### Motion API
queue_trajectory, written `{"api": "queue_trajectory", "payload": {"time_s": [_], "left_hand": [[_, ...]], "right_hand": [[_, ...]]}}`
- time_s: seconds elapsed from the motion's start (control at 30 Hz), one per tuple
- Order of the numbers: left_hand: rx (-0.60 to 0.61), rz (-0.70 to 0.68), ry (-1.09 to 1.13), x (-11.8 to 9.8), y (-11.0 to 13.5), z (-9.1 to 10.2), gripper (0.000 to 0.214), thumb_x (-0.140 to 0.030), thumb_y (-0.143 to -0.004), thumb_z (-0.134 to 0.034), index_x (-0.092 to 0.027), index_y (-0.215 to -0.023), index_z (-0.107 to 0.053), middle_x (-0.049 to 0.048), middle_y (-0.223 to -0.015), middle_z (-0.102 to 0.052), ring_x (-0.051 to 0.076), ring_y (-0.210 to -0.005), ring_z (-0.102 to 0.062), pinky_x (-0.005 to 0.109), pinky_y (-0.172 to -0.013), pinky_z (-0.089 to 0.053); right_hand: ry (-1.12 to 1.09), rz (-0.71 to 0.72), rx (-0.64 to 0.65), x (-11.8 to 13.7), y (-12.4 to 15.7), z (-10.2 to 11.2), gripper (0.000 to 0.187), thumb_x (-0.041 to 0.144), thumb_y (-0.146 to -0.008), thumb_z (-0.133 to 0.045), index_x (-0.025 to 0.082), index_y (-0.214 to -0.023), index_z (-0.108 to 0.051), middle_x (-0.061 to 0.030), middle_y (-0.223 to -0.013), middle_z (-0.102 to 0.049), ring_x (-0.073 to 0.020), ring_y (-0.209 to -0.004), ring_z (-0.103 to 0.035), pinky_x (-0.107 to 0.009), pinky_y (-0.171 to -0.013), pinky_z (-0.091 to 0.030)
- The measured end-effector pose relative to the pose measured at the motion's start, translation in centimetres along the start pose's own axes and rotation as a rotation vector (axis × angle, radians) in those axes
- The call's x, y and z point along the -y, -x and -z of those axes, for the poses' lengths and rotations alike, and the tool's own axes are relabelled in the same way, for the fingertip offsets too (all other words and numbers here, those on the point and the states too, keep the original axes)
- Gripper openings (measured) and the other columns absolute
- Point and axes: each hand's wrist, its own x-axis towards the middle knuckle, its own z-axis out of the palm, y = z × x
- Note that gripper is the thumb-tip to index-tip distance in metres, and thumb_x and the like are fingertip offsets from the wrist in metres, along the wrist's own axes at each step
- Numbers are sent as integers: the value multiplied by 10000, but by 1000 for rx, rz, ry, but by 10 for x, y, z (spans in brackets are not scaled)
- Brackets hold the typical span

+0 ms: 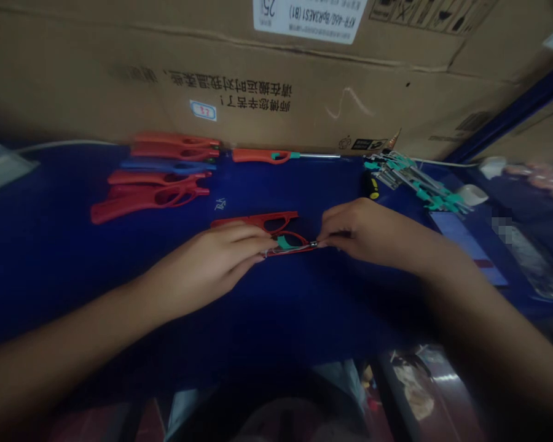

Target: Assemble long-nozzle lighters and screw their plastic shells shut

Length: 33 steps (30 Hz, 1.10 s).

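My left hand [221, 255] lies on the blue table [50, 245], fingers closed over a red plastic lighter shell [262, 221] with a green trigger piece [283, 242] inside it. My right hand [364, 230] pinches the metal end of the same piece from the right. Both hands meet at the middle of the table.
A pile of red and blue lighter shells [161, 175] lies at the back left. One assembled red lighter [271, 156] lies along the cardboard box [258, 73]. Several green-and-metal inner parts [415, 181] sit at the back right, beside a tape roll [472, 194].
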Motion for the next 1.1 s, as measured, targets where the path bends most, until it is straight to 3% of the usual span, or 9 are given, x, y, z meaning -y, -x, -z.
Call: {"api": "queue_trajectory", "payload": {"time_s": [0.23,0.47,0.83,1.0,1.1], "left_hand": [[23,72,24,-3,1,3,264,-226,-1006,-539,-269,-1230,-673,20,-1226,-659,160,-1034,-673,269,-929,-534],[34,89,46,-4,2,5,253,-217,-994,-544,-261,-1191,-697,26,-1194,-658,155,-982,-674,250,-870,-529],[20,156,91,-11,-2,6,292,-250,-926,-625,-241,-1212,-686,20,-1144,-692,147,-903,-692,229,-771,-548],[-61,130,107,-11,-6,3,164,-290,-931,-666,-218,-1042,-764,14,-989,-759,158,-855,-718,242,-772,-540],[-55,105,139,-9,-5,2,103,-269,-918,-697,-218,-935,-785,-1,-939,-775,148,-820,-728,234,-776,-541]], "right_hand": [[-3,-3,39,3,1,0,190,12,-862,-603,138,-808,-735,-30,-796,-689,-124,-707,-629,-251,-684,-431],[-184,-22,26,3,-1,-2,129,67,-855,-646,157,-851,-738,-11,-824,-708,-109,-722,-627,-226,-671,-435],[-356,-353,164,11,-13,-6,101,129,-863,-616,164,-771,-637,28,-606,-636,-111,-510,-624,-217,-523,-424],[-458,-308,264,18,-20,-3,13,185,-869,-626,176,-866,-635,29,-640,-632,-119,-525,-640,-206,-506,-429],[-431,-252,264,23,-22,-4,78,126,-860,-600,180,-903,-637,39,-648,-621,-96,-513,-608,-197,-505,-403]]}}
